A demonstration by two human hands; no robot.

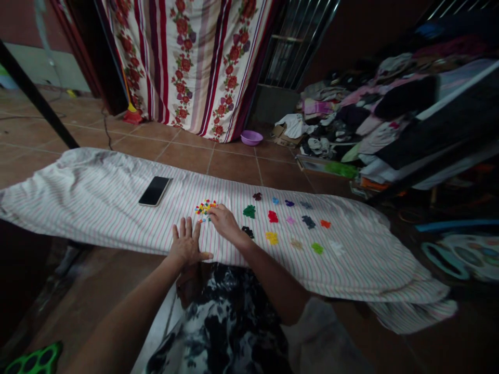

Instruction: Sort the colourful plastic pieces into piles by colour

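Note:
My left hand [184, 243] lies flat on the striped cloth [117, 208] with its fingers spread, and holds nothing. Just beyond it is a mixed heap of tiny coloured pieces [203, 207], red, yellow, green and blue among them. My right hand [225, 222] reaches into the right edge of this heap, fingertips pinched together; whatever is between them is too small to make out. To the right of that hand sit single-colour piles, among them a green pile [249, 211], a red pile [273, 216], a black pile [247, 232] and a yellow pile [272, 238].
A phone [154, 191] lies on the cloth left of the mixed heap. More small piles, such as an orange pile [325, 224] and a white pile [337, 248], extend rightward. Beyond are a purple basin [251, 137], a floral curtain [187, 67] and heaped clothes [366, 104].

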